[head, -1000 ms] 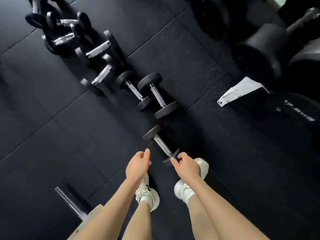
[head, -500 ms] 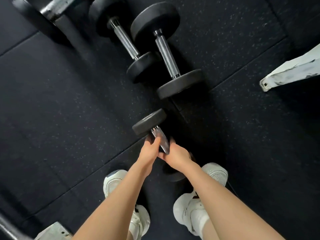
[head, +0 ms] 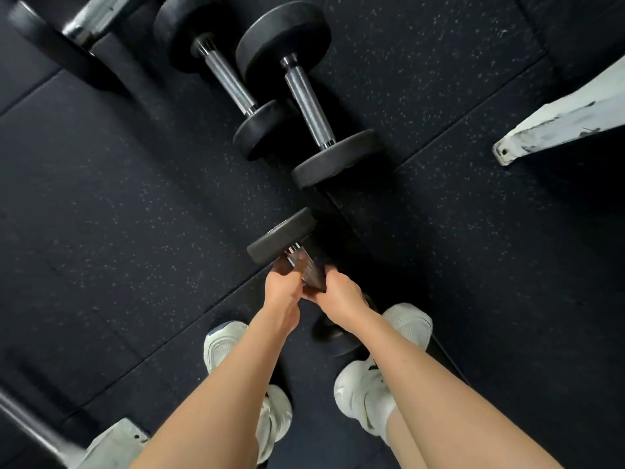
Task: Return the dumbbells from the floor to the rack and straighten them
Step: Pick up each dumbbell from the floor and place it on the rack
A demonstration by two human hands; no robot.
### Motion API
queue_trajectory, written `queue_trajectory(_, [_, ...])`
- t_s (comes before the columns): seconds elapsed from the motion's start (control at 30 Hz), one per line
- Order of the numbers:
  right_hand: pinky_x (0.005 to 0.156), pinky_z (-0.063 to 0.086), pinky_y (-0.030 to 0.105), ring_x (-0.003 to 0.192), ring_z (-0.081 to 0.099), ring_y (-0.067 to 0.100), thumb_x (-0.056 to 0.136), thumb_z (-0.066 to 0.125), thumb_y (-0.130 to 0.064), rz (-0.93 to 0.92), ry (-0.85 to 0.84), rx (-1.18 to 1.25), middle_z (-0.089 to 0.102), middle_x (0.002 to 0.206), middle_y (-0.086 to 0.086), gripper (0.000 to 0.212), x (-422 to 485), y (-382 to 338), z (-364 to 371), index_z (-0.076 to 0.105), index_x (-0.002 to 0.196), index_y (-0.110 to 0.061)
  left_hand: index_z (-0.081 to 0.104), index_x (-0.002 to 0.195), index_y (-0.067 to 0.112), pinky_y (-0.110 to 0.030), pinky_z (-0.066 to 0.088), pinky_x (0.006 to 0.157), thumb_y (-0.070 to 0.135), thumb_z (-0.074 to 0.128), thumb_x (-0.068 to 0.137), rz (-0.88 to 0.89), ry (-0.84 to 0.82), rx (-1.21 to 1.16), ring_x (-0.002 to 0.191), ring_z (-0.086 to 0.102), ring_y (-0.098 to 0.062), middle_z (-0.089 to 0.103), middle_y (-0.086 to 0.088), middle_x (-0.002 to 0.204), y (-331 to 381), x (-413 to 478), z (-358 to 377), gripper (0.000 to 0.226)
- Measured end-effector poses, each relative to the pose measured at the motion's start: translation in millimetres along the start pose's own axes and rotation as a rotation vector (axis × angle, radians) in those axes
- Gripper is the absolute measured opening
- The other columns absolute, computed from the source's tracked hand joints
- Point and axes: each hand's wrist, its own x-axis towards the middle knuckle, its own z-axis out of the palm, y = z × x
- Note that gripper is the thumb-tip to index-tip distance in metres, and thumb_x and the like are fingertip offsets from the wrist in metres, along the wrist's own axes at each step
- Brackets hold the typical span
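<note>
A black dumbbell [head: 282, 235] with a chrome handle lies on the dark rubber floor just ahead of my feet. My left hand [head: 282, 292] and my right hand [head: 340, 294] are both wrapped around its handle, side by side. Its near weight head [head: 333, 336] is mostly hidden under my right wrist. Beyond it lie two more dumbbells side by side, a larger one [head: 309, 96] and a thinner one [head: 230, 79]. The rack itself is out of view.
Another dumbbell [head: 81, 25] pokes in at the top left. A white metal foot [head: 558, 126] of some equipment juts in from the right. A chrome bar [head: 30, 431] on a pale base sits at the bottom left. My white shoes [head: 375, 394] stand behind the held dumbbell.
My view has dropped closer to the floor. Both hands went from hovering above the nearest dumbbell to closing around its handle.
</note>
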Motion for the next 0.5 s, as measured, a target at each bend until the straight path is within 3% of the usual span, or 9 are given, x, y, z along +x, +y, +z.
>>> queue_trajectory(0.1, [0.093, 0.048, 0.041, 0.115, 0.058, 0.031, 0.087, 0.062, -0.044, -0.003, -0.001, 0.064, 0.061, 0.125, 0.011, 0.057, -44.5, -5.4, -16.1, 0.042, 0.132, -0.015, 0.060, 0.112, 0.011, -0.024, 0.047, 0.065, 0.017, 0.056, 0.094, 0.036, 0.015, 0.041, 0.095, 0.062, -0.024, 0.067, -0.009, 0.109, 10.0, -46.4, -4.3, 0.020])
queue_trajectory(0.23, [0.088, 0.048, 0.041, 0.112, 0.059, 0.034, 0.084, 0.064, -0.048, -0.017, 0.004, 0.202, 0.063, 0.121, 0.012, 0.059, -130.7, -14.0, -53.1, 0.043, 0.128, -0.016, 0.061, 0.114, 0.011, -0.034, 0.052, 0.084, 0.022, 0.063, 0.089, 0.089, -0.016, 0.101, 0.097, 0.066, -0.025, 0.070, -0.008, 0.108, 33.8, -138.4, -8.4, 0.027])
queue_trajectory(0.3, [0.081, 0.049, 0.040, 0.105, 0.062, 0.035, 0.082, 0.064, -0.051, -0.005, 0.027, 0.262, 0.065, 0.112, 0.012, 0.058, -180.8, -18.8, -77.0, 0.042, 0.123, -0.017, 0.061, 0.106, 0.016, -0.031, 0.051, 0.082, 0.025, 0.067, 0.086, 0.138, -0.053, 0.135, 0.095, 0.066, -0.021, 0.069, -0.001, 0.098, 50.0, -195.9, -8.4, 0.022])
queue_trajectory(0.4, [0.081, 0.055, 0.045, 0.098, 0.066, 0.034, 0.083, 0.064, -0.045, 0.003, 0.074, 0.367, 0.066, 0.108, 0.011, 0.056, -262.0, -26.1, -114.9, 0.037, 0.124, -0.018, 0.062, 0.104, 0.018, -0.018, 0.046, 0.064, 0.025, 0.068, 0.086, 0.226, -0.129, 0.187, 0.082, 0.064, -0.009, 0.066, 0.010, 0.087, 75.7, -290.4, -5.0, 0.021])
queue_trajectory(0.5, [0.087, 0.054, 0.050, 0.098, 0.065, 0.031, 0.086, 0.062, -0.036, -0.002, 0.141, 0.452, 0.064, 0.110, 0.011, 0.050, -347.4, -29.2, -157.2, 0.034, 0.123, -0.018, 0.065, 0.108, 0.014, -0.021, 0.049, 0.062, 0.025, 0.070, 0.084, 0.297, -0.184, 0.263, 0.087, 0.067, -0.015, 0.069, 0.002, 0.092, 99.0, -383.9, 2.1, 0.027])
